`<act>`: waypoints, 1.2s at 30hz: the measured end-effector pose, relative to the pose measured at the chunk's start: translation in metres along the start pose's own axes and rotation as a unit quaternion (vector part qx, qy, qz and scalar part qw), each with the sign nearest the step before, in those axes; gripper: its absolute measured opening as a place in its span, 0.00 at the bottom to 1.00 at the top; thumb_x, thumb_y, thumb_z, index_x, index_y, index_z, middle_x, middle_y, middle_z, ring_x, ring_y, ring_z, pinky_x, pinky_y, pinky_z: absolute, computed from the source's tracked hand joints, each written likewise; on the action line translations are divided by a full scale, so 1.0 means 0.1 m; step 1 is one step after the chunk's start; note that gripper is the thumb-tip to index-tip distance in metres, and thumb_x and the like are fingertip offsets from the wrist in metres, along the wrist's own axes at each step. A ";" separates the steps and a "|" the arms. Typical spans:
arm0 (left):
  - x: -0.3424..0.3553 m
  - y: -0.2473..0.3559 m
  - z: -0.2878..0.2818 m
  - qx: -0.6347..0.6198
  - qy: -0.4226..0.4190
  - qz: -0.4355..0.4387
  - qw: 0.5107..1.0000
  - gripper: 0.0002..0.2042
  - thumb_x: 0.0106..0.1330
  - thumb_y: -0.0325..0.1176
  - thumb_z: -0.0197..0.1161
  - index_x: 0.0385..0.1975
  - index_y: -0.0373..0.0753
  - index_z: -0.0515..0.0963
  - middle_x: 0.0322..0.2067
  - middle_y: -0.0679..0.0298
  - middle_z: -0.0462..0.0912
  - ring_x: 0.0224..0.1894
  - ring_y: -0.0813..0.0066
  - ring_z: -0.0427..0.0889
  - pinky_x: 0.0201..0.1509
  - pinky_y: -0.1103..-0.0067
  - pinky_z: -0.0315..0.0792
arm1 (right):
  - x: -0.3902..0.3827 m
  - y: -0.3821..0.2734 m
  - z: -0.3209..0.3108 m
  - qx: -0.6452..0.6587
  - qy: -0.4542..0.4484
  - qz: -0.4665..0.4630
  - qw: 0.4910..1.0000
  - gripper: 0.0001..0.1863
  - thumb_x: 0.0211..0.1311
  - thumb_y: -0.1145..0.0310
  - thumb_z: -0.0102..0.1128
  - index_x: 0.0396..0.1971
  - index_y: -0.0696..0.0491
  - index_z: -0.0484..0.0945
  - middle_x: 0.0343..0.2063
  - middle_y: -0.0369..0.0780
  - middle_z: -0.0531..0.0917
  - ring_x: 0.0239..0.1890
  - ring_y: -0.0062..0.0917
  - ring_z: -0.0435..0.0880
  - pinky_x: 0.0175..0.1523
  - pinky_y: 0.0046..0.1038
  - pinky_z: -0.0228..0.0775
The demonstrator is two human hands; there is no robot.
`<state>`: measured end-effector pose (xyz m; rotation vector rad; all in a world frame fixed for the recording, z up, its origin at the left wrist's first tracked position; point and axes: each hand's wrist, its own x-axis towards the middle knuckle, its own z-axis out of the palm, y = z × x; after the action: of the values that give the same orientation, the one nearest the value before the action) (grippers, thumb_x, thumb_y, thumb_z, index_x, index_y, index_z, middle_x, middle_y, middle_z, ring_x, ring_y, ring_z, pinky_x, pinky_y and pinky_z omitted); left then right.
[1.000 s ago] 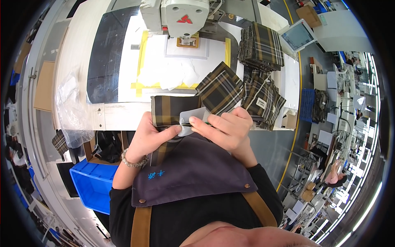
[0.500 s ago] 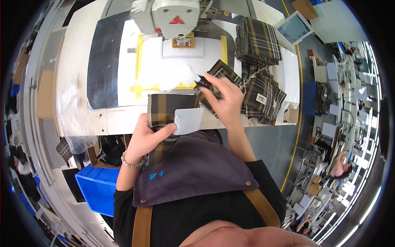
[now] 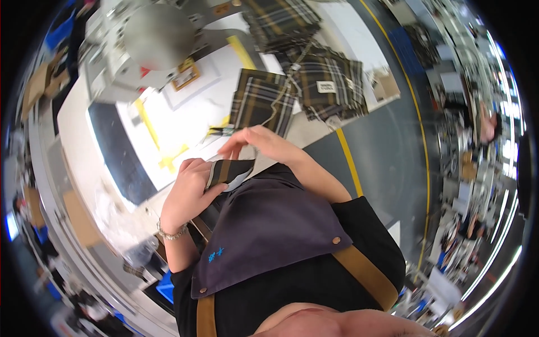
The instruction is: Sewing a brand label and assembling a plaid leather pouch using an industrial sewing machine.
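Note:
My left hand [image 3: 193, 188] pinches a folded piece of brown-and-black plaid fabric [image 3: 231, 167] in front of my apron. A pale backing patch [image 3: 238, 180] lies on that fabric, under the thumb. My right hand [image 3: 264, 144] is just beyond the fabric, palm down with its fingers stretched out and nothing visible between them. A small pair of thread snips [image 3: 221, 131] lies at the table's near side, close to the right fingertips. Past that hand rests another plaid piece [image 3: 264, 101].
A sewing machine head [image 3: 154, 42] stands over the white work surface at the far left. Stacked plaid pieces [image 3: 283, 25] and a labelled plaid pile [image 3: 331, 76] sit on the right. Clear plastic bags [image 3: 115, 222] hang by the left table edge; a blue crate [image 3: 166, 286] is below.
The view has turned, so the table appears tilted. My right hand has come down nearer the fabric and let go of the snips. The left hand still holds the fabric, now folded over more.

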<state>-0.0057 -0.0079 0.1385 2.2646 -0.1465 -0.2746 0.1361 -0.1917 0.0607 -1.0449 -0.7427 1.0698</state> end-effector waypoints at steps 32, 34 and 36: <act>2.13 1.06 1.95 0.097 -0.056 0.274 0.955 0.10 0.52 0.27 0.67 0.28 0.36 0.71 0.28 0.59 0.73 0.32 0.57 0.75 0.36 0.69 0.69 | -2.17 0.35 -0.16 0.045 0.616 -0.131 0.776 0.16 0.72 0.65 0.51 0.29 0.63 0.76 0.19 0.30 0.74 0.25 0.09 0.64 0.28 0.20 0.59; 2.15 1.08 2.08 0.098 -0.068 0.317 0.941 0.06 0.57 0.24 0.63 0.29 0.35 0.71 0.27 0.58 0.72 0.31 0.57 0.74 0.36 0.70 0.68 | -2.28 0.44 -0.12 0.015 0.636 -0.133 0.760 0.16 0.72 0.65 0.50 0.30 0.63 0.76 0.19 0.31 0.73 0.25 0.10 0.64 0.28 0.20 0.60; 2.16 1.12 2.24 0.115 -0.097 0.356 0.922 0.06 0.58 0.25 0.63 0.29 0.35 0.71 0.27 0.58 0.72 0.31 0.57 0.74 0.36 0.69 0.67 | -2.43 0.58 -0.05 0.006 0.662 -0.122 0.740 0.16 0.72 0.65 0.51 0.30 0.63 0.76 0.19 0.32 0.74 0.25 0.10 0.64 0.28 0.21 0.60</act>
<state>0.1468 -0.2881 0.0503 2.2369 -1.1290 -0.0897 0.0407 -0.4156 0.0044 -1.3281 0.3177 -0.0773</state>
